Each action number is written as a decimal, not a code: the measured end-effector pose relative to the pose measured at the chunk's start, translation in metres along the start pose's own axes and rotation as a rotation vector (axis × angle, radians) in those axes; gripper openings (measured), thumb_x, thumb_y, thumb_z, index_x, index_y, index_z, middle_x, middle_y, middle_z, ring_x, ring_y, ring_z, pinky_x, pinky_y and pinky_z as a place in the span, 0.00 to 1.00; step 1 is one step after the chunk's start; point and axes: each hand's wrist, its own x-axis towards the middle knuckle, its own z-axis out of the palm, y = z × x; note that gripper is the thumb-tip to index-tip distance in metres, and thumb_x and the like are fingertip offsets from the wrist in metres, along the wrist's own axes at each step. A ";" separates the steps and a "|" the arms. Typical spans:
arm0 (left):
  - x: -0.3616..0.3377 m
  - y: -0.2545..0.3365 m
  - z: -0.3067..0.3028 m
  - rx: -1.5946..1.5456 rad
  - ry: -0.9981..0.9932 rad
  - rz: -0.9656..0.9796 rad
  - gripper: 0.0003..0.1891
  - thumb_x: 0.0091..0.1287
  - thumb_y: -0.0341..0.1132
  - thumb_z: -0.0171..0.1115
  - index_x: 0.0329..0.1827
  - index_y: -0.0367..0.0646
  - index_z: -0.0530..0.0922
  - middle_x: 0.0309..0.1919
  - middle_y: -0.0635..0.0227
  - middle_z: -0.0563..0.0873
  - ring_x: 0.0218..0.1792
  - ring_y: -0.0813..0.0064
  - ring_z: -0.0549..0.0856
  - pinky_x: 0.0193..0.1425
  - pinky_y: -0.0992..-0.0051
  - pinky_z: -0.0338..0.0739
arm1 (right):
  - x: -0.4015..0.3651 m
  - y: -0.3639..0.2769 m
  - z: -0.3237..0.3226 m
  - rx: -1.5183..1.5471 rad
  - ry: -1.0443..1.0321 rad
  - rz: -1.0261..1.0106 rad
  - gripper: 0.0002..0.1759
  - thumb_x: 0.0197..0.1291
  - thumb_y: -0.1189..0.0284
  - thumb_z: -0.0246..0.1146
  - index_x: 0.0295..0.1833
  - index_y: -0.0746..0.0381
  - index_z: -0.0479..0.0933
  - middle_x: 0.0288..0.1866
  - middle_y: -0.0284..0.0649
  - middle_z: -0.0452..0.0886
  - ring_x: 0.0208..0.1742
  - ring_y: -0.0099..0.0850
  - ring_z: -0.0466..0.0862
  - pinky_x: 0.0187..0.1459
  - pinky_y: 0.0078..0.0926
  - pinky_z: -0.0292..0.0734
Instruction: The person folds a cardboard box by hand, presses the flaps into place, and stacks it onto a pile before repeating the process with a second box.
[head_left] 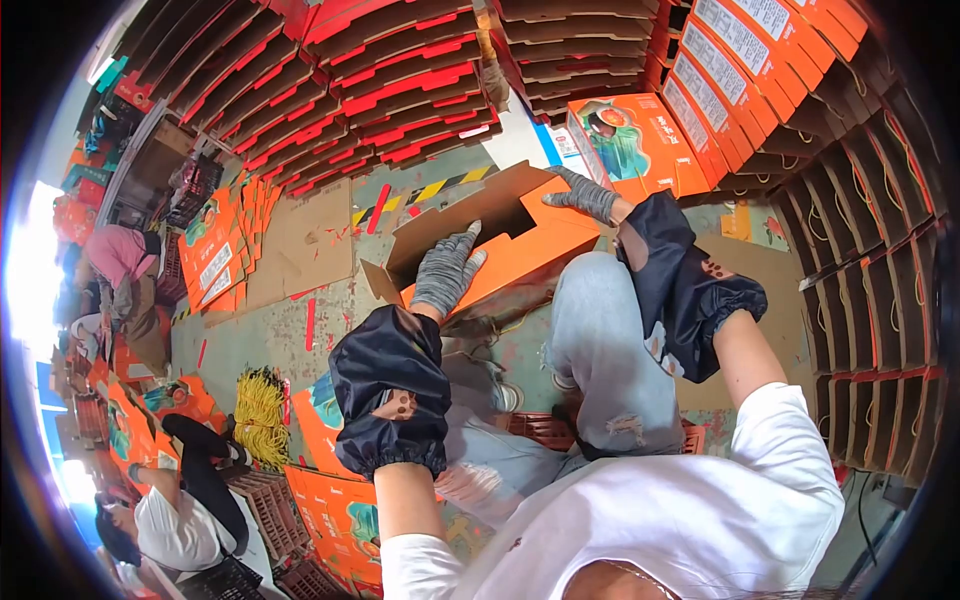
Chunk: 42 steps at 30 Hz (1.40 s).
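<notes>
Orange carton (532, 250) lies half-folded just beyond our knees (600, 330), low over the floor (300, 320), with its brown inner flap (470, 205) raised toward the stacks behind. Our left hand (445, 270) rests flat on the near orange panel, fingers spread and gripping nothing. Our right hand (585, 195) lies along the far upper edge with its fingers stretched out. We cannot tell whether the thumb hooks underneath.

We judge the carton to be light corrugated board: stiff across its panels, willing to bend only at the creases, and easy to dent at the corners. The printed face looks smooth, but our knitted gloves should hold it. The best grips seem to be the flap edges and corners, with a flat palm bracing a panel.

Room is tight. Folded stacks (400, 90) wall the far side, printed boxes (640, 145) stand just beside our right hand, and more stacks (870, 260) close off the right. The open floor is to the left, toward the flat blanks (225, 250) and the yellow cord bundle (260, 410). Two co-workers (125, 275) sit well apart there.
</notes>
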 end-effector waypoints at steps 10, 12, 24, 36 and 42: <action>-0.066 -0.110 -0.022 -0.555 0.778 -0.351 0.23 0.74 0.41 0.51 0.69 0.42 0.69 0.62 0.56 0.77 0.61 0.57 0.75 0.67 0.68 0.67 | 0.004 0.003 0.012 0.011 0.066 -0.036 0.42 0.56 0.62 0.71 0.73 0.63 0.61 0.72 0.50 0.66 0.75 0.41 0.63 0.71 0.32 0.59; -0.087 -0.151 0.039 -1.065 0.322 -0.562 0.25 0.75 0.44 0.51 0.69 0.39 0.67 0.64 0.54 0.75 0.64 0.58 0.74 0.69 0.69 0.65 | 0.012 0.003 0.004 -0.073 0.022 0.003 0.44 0.54 0.63 0.73 0.73 0.63 0.61 0.73 0.49 0.65 0.75 0.40 0.63 0.72 0.31 0.59; -0.092 -0.094 -0.009 -0.463 0.288 0.006 0.26 0.65 0.38 0.63 0.66 0.44 0.72 0.63 0.59 0.76 0.68 0.59 0.71 0.72 0.63 0.65 | 0.055 -0.073 -0.003 -0.334 -0.819 -0.123 0.45 0.57 0.56 0.70 0.74 0.61 0.59 0.68 0.43 0.72 0.70 0.35 0.68 0.72 0.33 0.59; -0.089 -0.050 -0.042 -0.171 -0.120 -0.321 0.49 0.53 0.63 0.67 0.76 0.53 0.59 0.66 0.50 0.69 0.63 0.45 0.71 0.68 0.54 0.64 | 0.049 -0.079 0.041 -0.888 -0.537 -0.136 0.56 0.34 0.50 0.80 0.68 0.66 0.65 0.62 0.56 0.74 0.65 0.51 0.73 0.64 0.40 0.69; -0.080 -0.047 -0.023 0.016 0.020 -0.366 0.48 0.48 0.56 0.73 0.74 0.55 0.62 0.60 0.53 0.75 0.60 0.46 0.73 0.63 0.53 0.70 | 0.025 -0.061 0.060 -1.138 -0.160 -0.298 0.49 0.37 0.51 0.77 0.63 0.65 0.66 0.57 0.53 0.75 0.63 0.49 0.73 0.61 0.43 0.70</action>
